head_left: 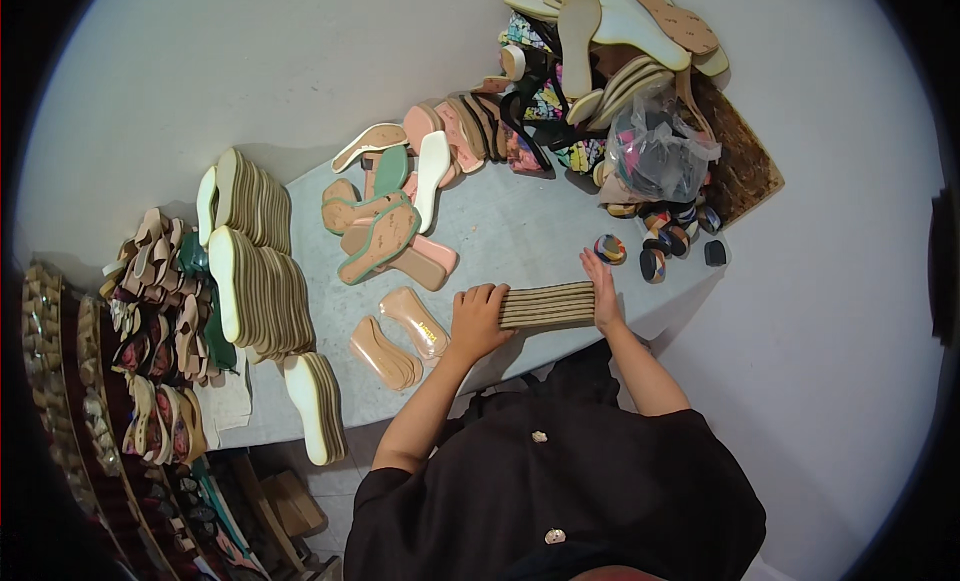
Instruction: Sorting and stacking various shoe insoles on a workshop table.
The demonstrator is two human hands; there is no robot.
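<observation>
Head view looks down on a grey worktop (520, 231) where a person presses a stack of tan insoles (548, 305) between both hands at the near edge. The left hand (478, 319) caps the stack's left end, fingers (480, 297) curled over the top and closed on it. The right hand (603, 289) lies flat against the right end, fingers straight and spread only slightly, pushing rather than gripping.

The stack lies on edge, its layers running left to right and looking fairly even. To square it well, I judge both palms should press inward evenly while the bottom edges are tapped on the worktop, so no insole slips out of line.

Just left of the stack lie loose peach insoles (400, 336). Farther left stand rows of white-edged soles (260, 291). Beyond the right hand sit small colourful heel blocks (665, 236) and a clear plastic bag (655, 151), near enough that a wide elbow swing could knock them.
</observation>
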